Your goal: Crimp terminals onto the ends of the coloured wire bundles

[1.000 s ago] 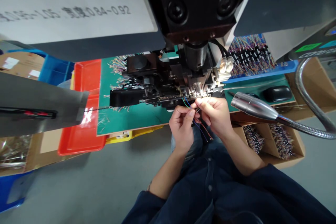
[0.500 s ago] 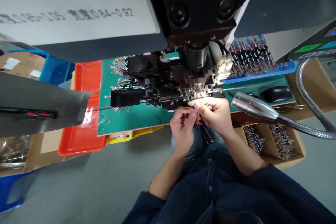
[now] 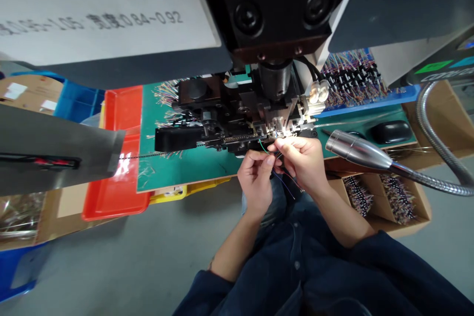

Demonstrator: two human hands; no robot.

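Thin coloured wires run between my hands just in front of a crimping machine. My left hand pinches the wires between thumb and forefinger. A green wire sticks up past its fingertips, and a purple wire dangles below. Closer to the machine's lit metal tooling, my right hand is closed with thumb and forefinger on a wire whose end is hidden by the fingers and the glare. A strip of terminals leads into the tooling from the left.
An orange-red tray overlaps the green bench top at left. On the right, a bendable lamp reaches toward my right hand. A blue tray with wire bundles stands behind; a divided cardboard box holds more below.
The green wire now stands out to the left above my left fingertips. The hanging wires have shifted and spread, while both hands stay nearly in place.
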